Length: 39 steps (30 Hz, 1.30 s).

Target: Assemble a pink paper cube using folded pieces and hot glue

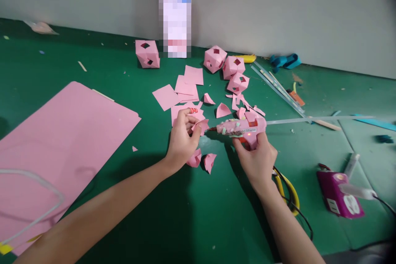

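My right hand [255, 161] is wrapped round the handle of a pink hot glue gun [238, 127], with a long clear glue stick [309, 120] jutting from its back. The gun's nozzle points left, close by a small folded pink paper piece [201, 127]. That piece is pinched in the fingers of my left hand [184, 138]; whether the nozzle touches it I cannot tell. Two curled pink paper pieces [209, 163] lie just below my hands. Pink paper squares [167, 97] are spread behind my left hand, and more folded pieces [222, 110] lie behind the nozzle.
Finished-looking pink paper shapes with holes [147, 54] stand at the back, by a blurred upright screen [175, 20]. A large pink sheet [71, 140] covers the left. At right are a purple power box [340, 194], a yellow-handled tool [287, 194], cords and spare glue sticks [278, 88].
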Tool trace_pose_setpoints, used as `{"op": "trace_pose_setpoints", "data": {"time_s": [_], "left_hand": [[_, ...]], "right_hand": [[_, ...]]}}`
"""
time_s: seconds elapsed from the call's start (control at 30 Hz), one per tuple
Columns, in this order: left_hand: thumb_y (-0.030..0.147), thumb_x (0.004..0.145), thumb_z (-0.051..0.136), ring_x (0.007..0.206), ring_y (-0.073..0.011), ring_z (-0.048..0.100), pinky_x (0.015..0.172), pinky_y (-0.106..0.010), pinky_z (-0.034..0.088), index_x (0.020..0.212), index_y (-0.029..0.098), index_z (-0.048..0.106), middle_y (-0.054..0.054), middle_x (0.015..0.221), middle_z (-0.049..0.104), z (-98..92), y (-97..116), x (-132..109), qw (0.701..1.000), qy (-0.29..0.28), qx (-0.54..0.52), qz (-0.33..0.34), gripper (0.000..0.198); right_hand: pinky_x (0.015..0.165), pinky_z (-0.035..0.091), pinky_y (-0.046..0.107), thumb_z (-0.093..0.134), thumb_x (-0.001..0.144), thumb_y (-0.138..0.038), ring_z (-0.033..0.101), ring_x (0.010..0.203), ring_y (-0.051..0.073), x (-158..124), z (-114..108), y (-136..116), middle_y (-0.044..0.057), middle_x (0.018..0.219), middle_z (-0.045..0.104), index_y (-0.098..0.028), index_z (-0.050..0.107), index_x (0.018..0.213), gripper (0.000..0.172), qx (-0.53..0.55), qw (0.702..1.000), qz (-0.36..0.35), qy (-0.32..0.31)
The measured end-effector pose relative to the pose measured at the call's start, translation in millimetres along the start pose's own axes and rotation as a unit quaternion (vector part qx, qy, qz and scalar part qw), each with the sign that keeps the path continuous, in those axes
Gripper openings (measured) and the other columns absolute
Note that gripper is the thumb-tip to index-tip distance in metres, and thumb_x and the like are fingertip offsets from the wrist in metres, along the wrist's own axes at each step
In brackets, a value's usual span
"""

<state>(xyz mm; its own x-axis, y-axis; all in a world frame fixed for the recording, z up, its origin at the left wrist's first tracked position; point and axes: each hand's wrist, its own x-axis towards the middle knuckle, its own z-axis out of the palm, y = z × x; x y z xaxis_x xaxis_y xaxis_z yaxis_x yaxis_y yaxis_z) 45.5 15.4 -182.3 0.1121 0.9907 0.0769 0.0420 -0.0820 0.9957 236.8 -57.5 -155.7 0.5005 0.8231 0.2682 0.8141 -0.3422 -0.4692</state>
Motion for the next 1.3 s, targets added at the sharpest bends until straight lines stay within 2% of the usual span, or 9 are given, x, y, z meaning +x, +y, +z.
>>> {"op": "trace_pose_setpoints", "data": {"time_s": [0.23, 0.63, 0.9, 1.17, 1.3], "left_hand": [[0.017, 0.089, 0.064, 0.085, -0.0152, 0.073, 0.074, -0.027, 0.056, 0.119, 0.022, 0.047, -0.002, 0.094, 0.070, 1.3, 2.5, 0.4, 1.000, 0.001, -0.002, -0.006, 0.035], [0.018, 0.088, 0.068, 0.087, -0.0161, 0.075, 0.072, -0.026, 0.058, 0.118, 0.021, 0.048, -0.003, 0.094, 0.072, 0.5, 4.9, 1.0, 1.000, -0.007, -0.013, -0.015, 0.036], [0.021, 0.086, 0.070, 0.086, -0.0156, 0.075, 0.074, -0.026, 0.059, 0.117, 0.021, 0.050, -0.002, 0.093, 0.071, -0.1, 4.8, 3.3, 1.000, 0.008, -0.010, -0.017, 0.037], [0.021, 0.086, 0.071, 0.085, -0.0161, 0.075, 0.075, -0.026, 0.060, 0.117, 0.021, 0.050, -0.003, 0.093, 0.073, -0.1, 6.7, 2.7, 1.000, -0.003, -0.012, -0.026, 0.037], [0.018, 0.086, 0.071, 0.084, -0.0158, 0.075, 0.075, -0.027, 0.061, 0.117, 0.021, 0.051, -0.002, 0.092, 0.073, -0.2, 6.5, 2.6, 1.000, 0.002, -0.012, -0.025, 0.037]], "right_hand": [[0.061, 0.040, 0.032, 0.062, 0.079, -0.056, 0.052, 0.057, 0.022, -1.3, 5.2, 4.7, 0.001, 0.065, 0.062, -0.022, 0.062, 0.096, 0.037, -0.014, 0.999, -0.002, -0.035], [0.062, 0.039, 0.032, 0.062, 0.079, -0.055, 0.055, 0.061, 0.023, 0.8, 5.9, 0.0, 0.003, 0.070, 0.065, -0.022, 0.061, 0.098, 0.038, -0.019, 1.000, 0.013, -0.019], [0.060, 0.037, 0.032, 0.061, 0.081, -0.054, 0.055, 0.059, 0.023, -1.3, 7.7, 2.4, 0.002, 0.067, 0.064, -0.023, 0.061, 0.096, 0.035, -0.034, 0.999, -0.005, -0.037], [0.063, 0.040, 0.033, 0.062, 0.079, -0.052, 0.057, 0.062, 0.024, 2.2, 5.4, -1.9, 0.004, 0.071, 0.067, -0.020, 0.063, 0.106, 0.041, -0.015, 0.999, 0.018, -0.030], [0.063, 0.041, 0.033, 0.061, 0.081, -0.053, 0.057, 0.062, 0.024, 0.8, 6.8, -0.4, 0.003, 0.071, 0.066, -0.020, 0.062, 0.107, 0.042, -0.019, 0.999, 0.004, -0.037]]}}
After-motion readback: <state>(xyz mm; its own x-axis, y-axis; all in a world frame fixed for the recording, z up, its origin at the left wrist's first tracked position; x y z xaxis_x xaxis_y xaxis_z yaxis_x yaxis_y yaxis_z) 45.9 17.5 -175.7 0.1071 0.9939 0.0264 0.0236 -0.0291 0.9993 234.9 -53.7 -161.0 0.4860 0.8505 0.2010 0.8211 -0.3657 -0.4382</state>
